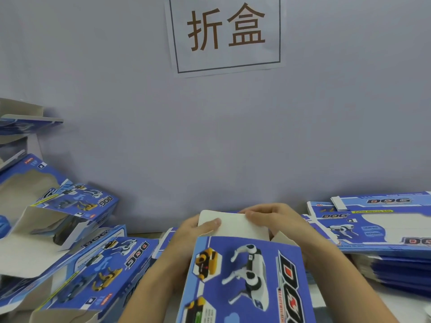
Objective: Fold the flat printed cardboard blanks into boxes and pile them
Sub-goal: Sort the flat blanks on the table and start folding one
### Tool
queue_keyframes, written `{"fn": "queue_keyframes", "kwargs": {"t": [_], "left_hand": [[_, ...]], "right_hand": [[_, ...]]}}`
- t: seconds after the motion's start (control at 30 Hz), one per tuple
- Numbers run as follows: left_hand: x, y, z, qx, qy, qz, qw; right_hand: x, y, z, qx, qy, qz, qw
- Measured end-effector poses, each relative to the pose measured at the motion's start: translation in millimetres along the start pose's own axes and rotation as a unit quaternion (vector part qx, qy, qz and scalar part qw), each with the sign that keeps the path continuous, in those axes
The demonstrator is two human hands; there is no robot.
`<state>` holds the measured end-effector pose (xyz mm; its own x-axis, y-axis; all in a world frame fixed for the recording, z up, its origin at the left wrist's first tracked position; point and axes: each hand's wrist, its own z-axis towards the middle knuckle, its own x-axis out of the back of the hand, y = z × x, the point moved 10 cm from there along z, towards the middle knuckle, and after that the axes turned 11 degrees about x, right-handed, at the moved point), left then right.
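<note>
Several folded boxes (77, 264) are piled lower left; a stack of flat blanks (373, 229) remains at right. The end flap (233, 223) of a box in hand (245, 280) is pinched by left hand (198, 226) and right hand (272, 217).

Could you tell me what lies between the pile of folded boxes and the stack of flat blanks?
In the head view, the box being folded, gripped by both hands.

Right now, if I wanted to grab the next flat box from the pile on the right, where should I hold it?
Probably take the top flat blank by its near long edge, coming from the middle of the table. That edge faces the hands, while the far side sits against the wall. Slide fingers under that one sheet only; the stack of blanks below is loose, so it could shift.
</note>
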<state>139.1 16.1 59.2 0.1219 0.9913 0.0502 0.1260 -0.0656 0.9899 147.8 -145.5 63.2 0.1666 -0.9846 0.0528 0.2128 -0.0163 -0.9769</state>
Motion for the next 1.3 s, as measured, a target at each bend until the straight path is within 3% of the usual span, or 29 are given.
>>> {"fn": "queue_keyframes", "kwargs": {"t": [0.2,0.47,1.07,1.17,1.3], "left_hand": [[18.5,0.8,8.4,-0.037,0.020,-0.027,0.999],[18.6,-1.3,6.6,-0.051,0.015,-0.074,0.996],[18.4,6.4,2.6,-0.074,0.009,-0.095,0.993],[11.4,1.1,4.1,-0.054,-0.024,-0.131,0.990],[8.5,4.0,2.2,-0.061,-0.058,-0.158,0.984]], "right_hand": [[-16.1,3.5,-4.8,-0.004,-0.054,0.006,0.999],[-14.1,-9.5,1.8,0.051,-0.016,0.017,0.998],[-9.4,-9.2,6.6,0.060,-0.003,0.028,0.998],[4.4,-14.0,4.2,0.078,0.038,0.066,0.994],[46.9,-16.0,-9.5,0.102,0.180,0.135,0.969]]}}
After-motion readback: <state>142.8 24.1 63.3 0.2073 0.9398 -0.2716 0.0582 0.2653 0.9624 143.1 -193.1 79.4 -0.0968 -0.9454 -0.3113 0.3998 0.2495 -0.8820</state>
